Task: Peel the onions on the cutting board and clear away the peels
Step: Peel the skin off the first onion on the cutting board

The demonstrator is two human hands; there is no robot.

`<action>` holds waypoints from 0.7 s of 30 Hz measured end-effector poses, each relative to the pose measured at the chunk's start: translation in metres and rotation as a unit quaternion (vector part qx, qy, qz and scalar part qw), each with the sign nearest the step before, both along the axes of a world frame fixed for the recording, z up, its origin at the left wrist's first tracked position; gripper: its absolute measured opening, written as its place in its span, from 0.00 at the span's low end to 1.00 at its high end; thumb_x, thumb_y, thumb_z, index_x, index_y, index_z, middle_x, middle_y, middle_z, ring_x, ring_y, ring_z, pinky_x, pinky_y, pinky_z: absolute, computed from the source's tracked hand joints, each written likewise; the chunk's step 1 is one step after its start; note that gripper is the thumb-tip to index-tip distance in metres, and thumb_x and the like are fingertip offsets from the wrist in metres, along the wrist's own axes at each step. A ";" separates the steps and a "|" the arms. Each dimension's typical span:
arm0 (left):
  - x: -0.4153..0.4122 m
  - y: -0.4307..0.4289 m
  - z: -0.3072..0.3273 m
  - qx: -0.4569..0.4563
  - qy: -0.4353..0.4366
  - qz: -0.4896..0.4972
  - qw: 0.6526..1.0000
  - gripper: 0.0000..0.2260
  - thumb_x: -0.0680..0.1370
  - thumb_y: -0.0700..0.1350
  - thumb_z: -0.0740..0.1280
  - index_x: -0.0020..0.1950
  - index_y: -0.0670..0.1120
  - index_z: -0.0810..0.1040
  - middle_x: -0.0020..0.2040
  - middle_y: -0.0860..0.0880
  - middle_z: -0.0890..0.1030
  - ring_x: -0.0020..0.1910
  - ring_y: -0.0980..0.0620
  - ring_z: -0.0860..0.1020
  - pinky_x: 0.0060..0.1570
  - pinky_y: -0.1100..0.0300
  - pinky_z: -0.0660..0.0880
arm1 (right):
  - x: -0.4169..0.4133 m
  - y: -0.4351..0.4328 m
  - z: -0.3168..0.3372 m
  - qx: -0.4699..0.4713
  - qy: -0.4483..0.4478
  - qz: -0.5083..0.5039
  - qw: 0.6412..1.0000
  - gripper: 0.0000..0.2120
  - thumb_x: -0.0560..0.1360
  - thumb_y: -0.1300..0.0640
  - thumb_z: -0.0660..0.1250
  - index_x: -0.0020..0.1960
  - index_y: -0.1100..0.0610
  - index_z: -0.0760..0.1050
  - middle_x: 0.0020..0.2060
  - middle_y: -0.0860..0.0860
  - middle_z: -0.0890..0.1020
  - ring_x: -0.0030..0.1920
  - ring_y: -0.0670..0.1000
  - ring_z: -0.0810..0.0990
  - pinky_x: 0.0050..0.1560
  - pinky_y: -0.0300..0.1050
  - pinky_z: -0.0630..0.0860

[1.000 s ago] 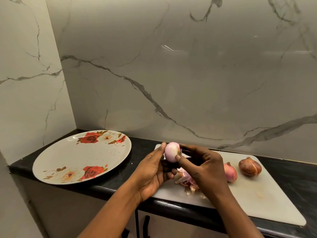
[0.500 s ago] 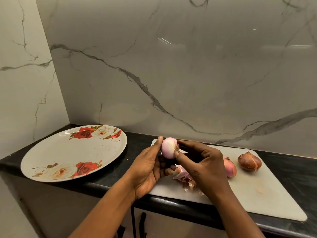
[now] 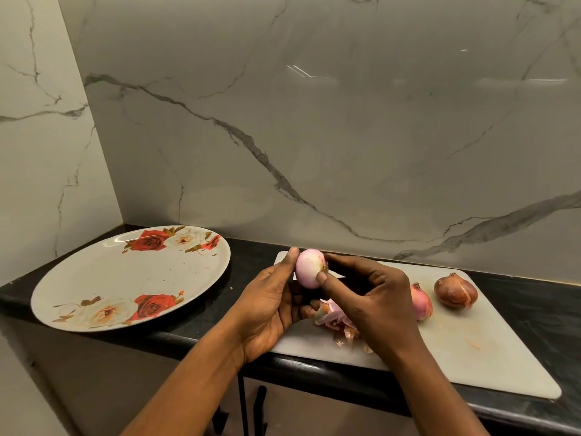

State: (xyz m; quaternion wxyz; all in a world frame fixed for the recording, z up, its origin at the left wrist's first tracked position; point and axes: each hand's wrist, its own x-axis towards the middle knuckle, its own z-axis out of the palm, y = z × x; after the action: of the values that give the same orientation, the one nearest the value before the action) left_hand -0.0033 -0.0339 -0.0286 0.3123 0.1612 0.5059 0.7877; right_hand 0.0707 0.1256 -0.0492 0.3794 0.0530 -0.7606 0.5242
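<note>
Peeled onion: the peeled onion [image 3: 309, 268] is held in the air over the 10 o'clock corner of the cutting board [image 3: 471, 357]. It is pale pink and smooth, with a tuft of root fibres at its 3 o'clock end.
Left grip: the left hand [image 3: 270, 306] cups the onion from 9 o'clock, thumb along its side and fingers curled beneath, so it is closed round it.
Right grip: the right hand [image 3: 374, 297] pinches the root end, thumb pressed at 5 o'clock and fingers curled behind. I cannot tell whether a scrap of skin sits between them.
Done: one onion looks bare of dry skin, and a heap of peels [image 3: 336, 319] lies on the board under the hands.
Left to do: the pink onion [image 3: 421, 302], at 3 o'clock of the heap, is half hidden by the right hand, so its state is unclear. The brown onion [image 3: 456, 292] beside it wears its full split skin. No peels have been cleared, so I judge the task roughly a third done.
Edges: the board's near side runs close to the front lip of the counter [image 3: 251, 256], so loose peels could slide off.
Open room: there is bare board at 4 o'clock of the onions and a dark strip of counter at 9 o'clock. Beyond the strip, the rose-printed plate [image 3: 125, 278] is a likely landing place.
</note>
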 end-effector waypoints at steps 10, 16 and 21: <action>-0.005 -0.003 -0.003 0.003 -0.033 -0.017 0.999 0.27 0.81 0.58 0.64 0.68 0.37 0.78 0.48 0.33 0.82 0.37 0.47 0.79 0.33 0.60 0.80 | -0.005 0.006 -0.008 0.037 0.002 -0.040 0.999 0.19 0.76 0.70 0.73 0.62 0.53 0.87 0.53 0.42 0.89 0.54 0.42 0.88 0.55 0.39 0.84; -0.006 -0.001 -0.002 0.006 -0.042 -0.037 0.998 0.30 0.80 0.62 0.64 0.66 0.37 0.80 0.48 0.35 0.82 0.38 0.48 0.78 0.34 0.61 0.81 | -0.003 0.004 -0.005 0.025 0.010 -0.070 0.997 0.20 0.77 0.69 0.73 0.55 0.44 0.87 0.47 0.37 0.89 0.49 0.42 0.88 0.51 0.40 0.85; -0.007 0.000 -0.003 0.014 -0.037 0.005 0.999 0.28 0.81 0.60 0.65 0.67 0.37 0.80 0.46 0.37 0.83 0.37 0.49 0.79 0.33 0.62 0.80 | 0.003 -0.001 -0.002 0.053 0.010 -0.049 0.997 0.11 0.75 0.58 0.79 0.56 0.49 0.88 0.47 0.39 0.89 0.50 0.40 0.88 0.51 0.36 0.84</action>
State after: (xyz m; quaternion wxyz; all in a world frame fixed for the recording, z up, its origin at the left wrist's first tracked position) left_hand -0.0099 -0.0339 -0.0321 0.3247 0.1335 0.4835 0.8018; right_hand 0.0740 0.1250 -0.0517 0.4092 0.0412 -0.7850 0.4633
